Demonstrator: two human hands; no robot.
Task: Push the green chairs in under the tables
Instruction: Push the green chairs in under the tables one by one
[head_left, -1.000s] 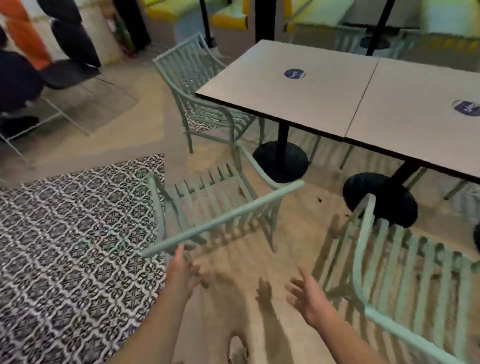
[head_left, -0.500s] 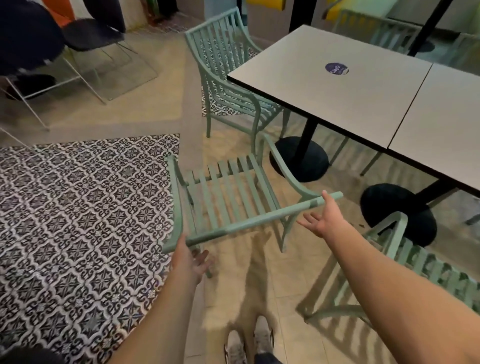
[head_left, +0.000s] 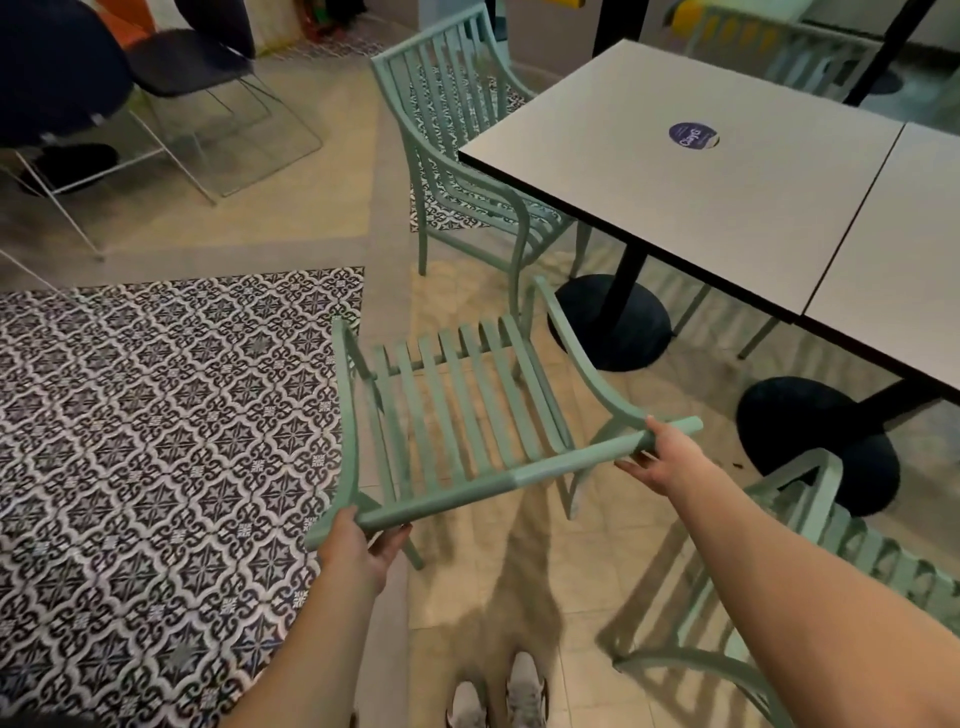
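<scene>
A green slatted chair stands in front of me, pulled out from the grey table, its front facing the table's black round base. My left hand grips the left end of its top back rail. My right hand holds the right end of the same rail. A second green chair stands at the table's left end, its seat partly under the top. A third green chair stands at my right, beside another black base.
A second grey table joins the first on the right. Patterned black-and-white floor tiles lie to the left. Dark chairs on thin wire legs stand at the far left. My shoes are at the bottom edge.
My right hand reached forward and closed on the right end of the chair's back rail. My left hand tightened on the left end. The view shifted closer over the chair.
</scene>
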